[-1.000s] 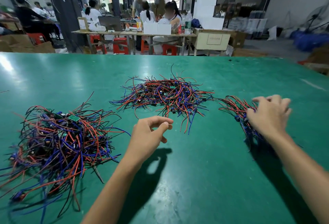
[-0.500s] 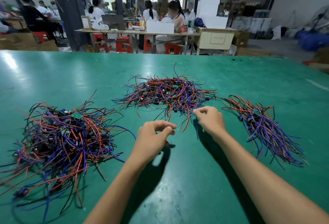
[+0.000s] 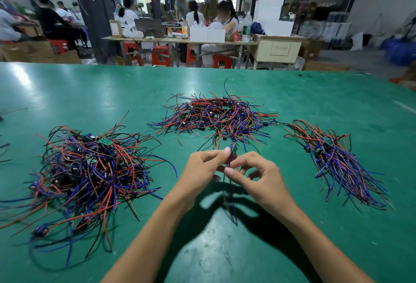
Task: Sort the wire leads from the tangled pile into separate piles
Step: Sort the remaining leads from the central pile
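Pinched one wire lead (image 3: 230, 165) between left hand (image 3: 203, 170) and right hand (image 3: 258, 177), just in front of the tangled pile (image 3: 216, 115). Hung with long axis upright, board end up, tails drooping toward the green table (image 3: 225, 249). Combed pile (image 3: 337, 161) off right of tangle, nearer right hand; looser heap (image 3: 90, 170) off left.

left pile (image 3: 85, 170) cropped at frame edge, background workers (image 3: 222, 16) blurred
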The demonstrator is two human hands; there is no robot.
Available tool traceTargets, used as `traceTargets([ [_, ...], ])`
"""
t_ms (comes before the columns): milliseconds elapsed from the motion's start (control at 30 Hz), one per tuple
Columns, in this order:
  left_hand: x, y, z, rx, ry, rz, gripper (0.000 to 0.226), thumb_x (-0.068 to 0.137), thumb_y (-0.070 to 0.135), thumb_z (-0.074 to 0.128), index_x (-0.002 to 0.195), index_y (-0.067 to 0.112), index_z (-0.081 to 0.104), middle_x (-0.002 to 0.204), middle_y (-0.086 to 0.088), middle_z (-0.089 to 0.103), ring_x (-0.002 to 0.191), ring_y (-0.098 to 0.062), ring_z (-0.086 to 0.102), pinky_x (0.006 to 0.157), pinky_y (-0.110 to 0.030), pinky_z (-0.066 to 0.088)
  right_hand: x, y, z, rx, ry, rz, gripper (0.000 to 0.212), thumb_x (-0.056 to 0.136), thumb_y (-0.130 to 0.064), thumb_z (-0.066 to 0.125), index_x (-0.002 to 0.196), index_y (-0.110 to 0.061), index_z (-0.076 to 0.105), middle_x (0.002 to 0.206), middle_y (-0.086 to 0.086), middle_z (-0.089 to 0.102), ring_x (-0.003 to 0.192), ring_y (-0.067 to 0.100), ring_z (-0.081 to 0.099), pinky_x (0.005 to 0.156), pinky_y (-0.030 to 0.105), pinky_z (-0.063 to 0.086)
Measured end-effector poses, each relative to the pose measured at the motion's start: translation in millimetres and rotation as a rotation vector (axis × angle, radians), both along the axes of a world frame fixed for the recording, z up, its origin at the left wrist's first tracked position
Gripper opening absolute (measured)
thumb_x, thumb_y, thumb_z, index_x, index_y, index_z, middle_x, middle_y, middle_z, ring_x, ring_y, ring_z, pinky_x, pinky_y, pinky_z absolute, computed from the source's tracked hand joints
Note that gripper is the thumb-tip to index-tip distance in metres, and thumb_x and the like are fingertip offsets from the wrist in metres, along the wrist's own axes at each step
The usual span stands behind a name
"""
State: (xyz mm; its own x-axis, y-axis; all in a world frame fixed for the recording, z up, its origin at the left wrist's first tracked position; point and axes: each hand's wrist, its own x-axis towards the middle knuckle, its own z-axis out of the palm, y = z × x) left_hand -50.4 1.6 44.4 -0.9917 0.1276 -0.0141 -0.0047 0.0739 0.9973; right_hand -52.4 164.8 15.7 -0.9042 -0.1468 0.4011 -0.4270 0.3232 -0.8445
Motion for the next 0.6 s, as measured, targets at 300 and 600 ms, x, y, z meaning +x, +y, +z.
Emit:
traceTargets([
  [300, -0.2, -5.3, 7.2, 0.089, 0.123, 0.018, 0.026, 0.09, 0.033, 0.07, 0.104, 0.012, 0.075, 0.091, -0.003, 0.079, 0.086, -0.009, 0.072, 0.077, -0.019, 0.05, -0.2, 7.7, 9.1, -0.004, -0.107, 0.002, 0.025, 0.087, -0.058, 0.065, 0.086, -0.035, 0.073, 0.087, -0.015, 0.072, 0.076, 0.008, 0.06, 0.067, 0.022, 0.046],
  [600, 3.3, -8.1, 9.6, -0.046, 0.201, 0.06, 0.017, 0.081, 0.025, 0.083, 0.095, 0.019, 0.076, 0.076, -0.003, 0.072, 0.045, -0.018, 0.062, 0.044, -0.023, 0.046, -0.5, 0.7, 16.2, -0.366, -0.201, 0.043, 0.02, 0.088, -0.046, 0.067, 0.101, -0.032, 0.071, 0.091, -0.009, 0.074, 0.069, 0.008, 0.064, 0.062, 0.023, 0.049],
])
